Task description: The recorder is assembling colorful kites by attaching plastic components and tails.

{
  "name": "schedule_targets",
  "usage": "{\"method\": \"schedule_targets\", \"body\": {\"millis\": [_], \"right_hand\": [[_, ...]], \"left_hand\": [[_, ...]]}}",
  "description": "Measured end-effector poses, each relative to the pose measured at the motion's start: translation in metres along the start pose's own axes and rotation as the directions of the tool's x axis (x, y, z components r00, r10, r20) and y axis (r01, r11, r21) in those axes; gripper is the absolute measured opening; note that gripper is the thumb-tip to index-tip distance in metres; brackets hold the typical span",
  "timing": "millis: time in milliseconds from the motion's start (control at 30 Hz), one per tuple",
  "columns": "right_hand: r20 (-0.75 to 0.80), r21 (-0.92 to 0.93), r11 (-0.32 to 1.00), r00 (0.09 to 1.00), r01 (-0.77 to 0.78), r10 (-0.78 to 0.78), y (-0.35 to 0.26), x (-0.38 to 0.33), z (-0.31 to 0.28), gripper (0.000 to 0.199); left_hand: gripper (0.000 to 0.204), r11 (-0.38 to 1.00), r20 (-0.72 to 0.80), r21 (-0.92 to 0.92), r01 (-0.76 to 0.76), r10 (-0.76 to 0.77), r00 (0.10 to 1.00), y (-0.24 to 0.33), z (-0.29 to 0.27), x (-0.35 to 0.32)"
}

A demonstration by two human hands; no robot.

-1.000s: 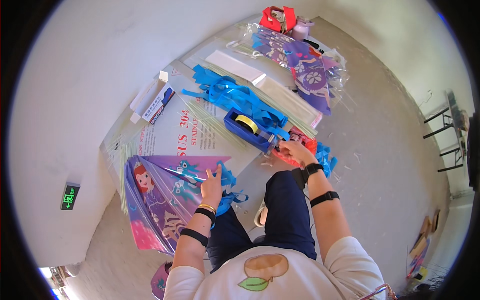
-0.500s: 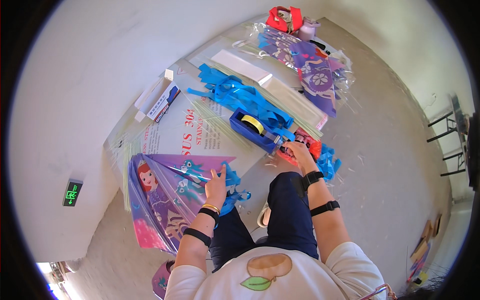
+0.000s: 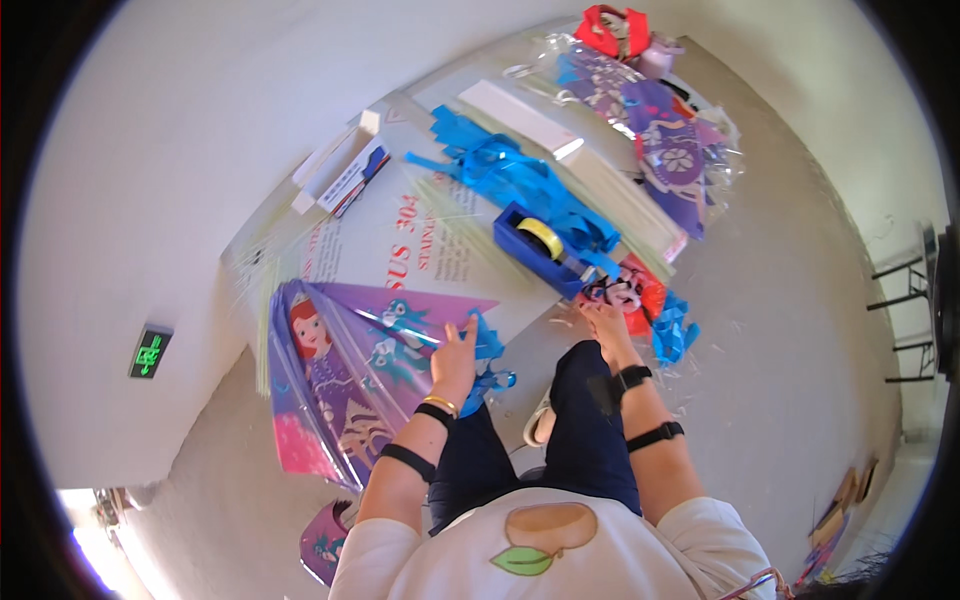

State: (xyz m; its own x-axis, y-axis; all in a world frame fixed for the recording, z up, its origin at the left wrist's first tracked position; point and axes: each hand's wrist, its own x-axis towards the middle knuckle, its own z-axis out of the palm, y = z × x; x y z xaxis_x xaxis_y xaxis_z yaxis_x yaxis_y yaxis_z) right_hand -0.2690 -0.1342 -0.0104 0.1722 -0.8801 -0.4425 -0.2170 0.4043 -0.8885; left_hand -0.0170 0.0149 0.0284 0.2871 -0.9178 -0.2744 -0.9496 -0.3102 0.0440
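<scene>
A purple kite (image 3: 400, 375) with a printed figure in a purple dress lies spread at the left. My left hand (image 3: 455, 362) rests on its right corner, fingers stretched and apart, beside the blue ribbon tail (image 3: 487, 350). A blue tape dispenser (image 3: 520, 245) with a roll of yellow-cored tape (image 3: 541, 238) stands in the middle. My right hand (image 3: 610, 328) is just off the dispenser's near, cutting end, its fingers drawn together. Whatever is between those fingertips is too small to make out. A red bag (image 3: 648, 290) of dark and pink pieces lies just beyond this hand.
Blue ribbons (image 3: 520, 175) are heaped behind the dispenser, beside thin rods and a long white box (image 3: 520, 118). An open carton (image 3: 345, 165) stands at the far left. More purple kites (image 3: 672, 150) and a red bag (image 3: 612, 32) are at the back. Another blue bundle (image 3: 675, 330) lies right.
My right hand has drawn slightly back from the dispenser's cutting end. My left hand stays on the kite corner. The whole view has shifted a little.
</scene>
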Motion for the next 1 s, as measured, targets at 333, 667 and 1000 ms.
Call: {"method": "schedule_targets", "body": {"millis": [333, 667, 1000], "right_hand": [[0.730, 0.429, 0.662, 0.667, -0.615, 0.148, -0.027, -0.032, 0.124, 0.031], [0.754, 0.386, 0.594, 0.612, -0.706, 0.238, -0.014, -0.011, 0.144, 0.031], [0.760, 0.397, 0.569, 0.605, -0.720, 0.236, -0.019, -0.012, 0.143, 0.032]], "left_hand": [[0.070, 1.000, -0.030, -0.008, -0.017, 0.016, 0.999, -0.004, 0.014, 0.004], [0.070, 1.000, -0.016, 0.001, -0.007, 0.007, 1.000, -0.005, 0.010, 0.004], [0.067, 1.000, -0.022, -0.025, -0.005, 0.004, 1.000, -0.005, 0.012, 0.006]]}}
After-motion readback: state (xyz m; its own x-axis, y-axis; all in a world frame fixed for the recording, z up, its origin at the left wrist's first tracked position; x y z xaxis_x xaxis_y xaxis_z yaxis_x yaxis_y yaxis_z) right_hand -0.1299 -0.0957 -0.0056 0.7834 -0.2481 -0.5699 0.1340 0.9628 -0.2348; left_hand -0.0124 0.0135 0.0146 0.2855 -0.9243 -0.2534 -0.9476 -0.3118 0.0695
